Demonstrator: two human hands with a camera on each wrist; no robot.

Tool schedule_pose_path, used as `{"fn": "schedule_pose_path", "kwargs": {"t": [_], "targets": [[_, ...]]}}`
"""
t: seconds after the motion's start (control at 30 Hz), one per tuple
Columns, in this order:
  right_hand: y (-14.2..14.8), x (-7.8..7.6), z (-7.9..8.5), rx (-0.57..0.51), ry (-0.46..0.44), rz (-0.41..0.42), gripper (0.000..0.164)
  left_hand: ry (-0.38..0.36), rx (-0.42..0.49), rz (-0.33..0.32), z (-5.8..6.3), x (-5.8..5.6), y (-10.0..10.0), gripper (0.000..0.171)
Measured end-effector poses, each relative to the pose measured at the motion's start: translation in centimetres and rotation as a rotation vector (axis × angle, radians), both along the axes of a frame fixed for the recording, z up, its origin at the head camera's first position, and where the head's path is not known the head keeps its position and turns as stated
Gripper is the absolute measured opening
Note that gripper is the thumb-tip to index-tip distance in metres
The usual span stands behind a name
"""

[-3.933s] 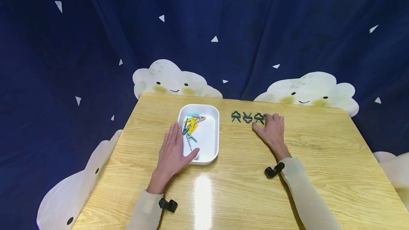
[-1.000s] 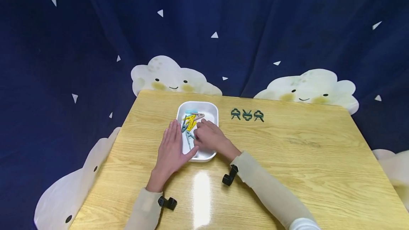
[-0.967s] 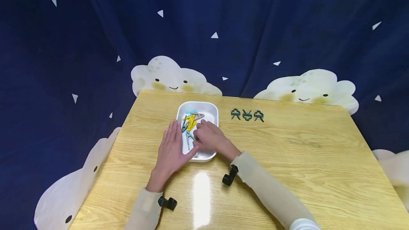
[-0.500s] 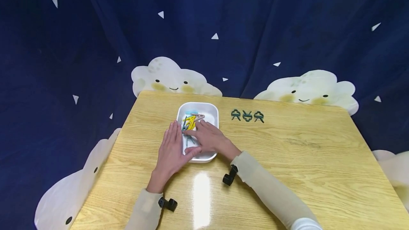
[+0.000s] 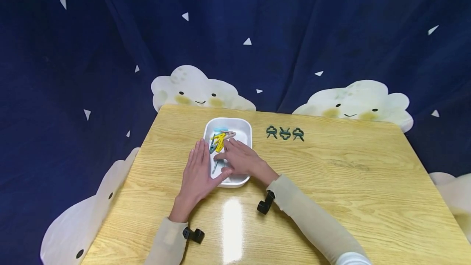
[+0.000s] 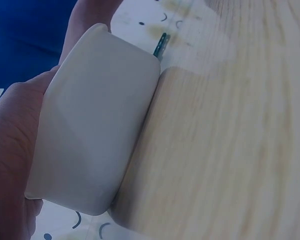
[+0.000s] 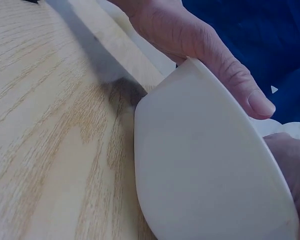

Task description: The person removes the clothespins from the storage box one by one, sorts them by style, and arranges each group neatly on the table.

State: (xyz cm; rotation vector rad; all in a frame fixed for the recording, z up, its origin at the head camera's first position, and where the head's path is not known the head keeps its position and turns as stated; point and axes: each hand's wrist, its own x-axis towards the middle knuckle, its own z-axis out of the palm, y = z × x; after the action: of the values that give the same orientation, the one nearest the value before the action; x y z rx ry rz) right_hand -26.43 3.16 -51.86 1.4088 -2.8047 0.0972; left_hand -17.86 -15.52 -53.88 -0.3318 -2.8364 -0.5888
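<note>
A white tray (image 5: 245, 173) with several coloured spring clips stands on the table. My left hand (image 5: 197, 173) lies along its left side, fingers straight, with the thumb over the near rim. Inside the tray is my right hand (image 5: 241, 158), index finger and thumb on either side of a pale teal clip (image 5: 215, 167); I cannot tell whether they pinch it. Just beyond lie a yellow clip (image 5: 220, 144), a greyish teal clip (image 5: 213, 147), a pinkish-grey clip (image 5: 230, 134) and a light blue clip (image 5: 220, 129). Both wrist views mostly show the tray's outer wall (image 6: 97, 120).
Three dark green plant clips (image 5: 285, 133) lie in a row on the table, right of the tray. The wooden table (image 5: 349, 167) ends at the back against a dark blue curtain (image 5: 276, 40) printed with clouds.
My right hand has gone from the right-hand dark green clip into the tray. Lately its index finger has reached over the pale teal clip, which has turned. My left hand stays by the tray.
</note>
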Motion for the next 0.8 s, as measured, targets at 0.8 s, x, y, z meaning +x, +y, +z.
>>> {"fn": "schedule_pose_path", "kwargs": {"t": [0.8], "targets": [[0.09, -0.16, 0.48, -0.016, -0.049, -0.044, 0.081, 0.009, -0.007, 0.011, -0.07, -0.04, 0.02, 0.123]]}}
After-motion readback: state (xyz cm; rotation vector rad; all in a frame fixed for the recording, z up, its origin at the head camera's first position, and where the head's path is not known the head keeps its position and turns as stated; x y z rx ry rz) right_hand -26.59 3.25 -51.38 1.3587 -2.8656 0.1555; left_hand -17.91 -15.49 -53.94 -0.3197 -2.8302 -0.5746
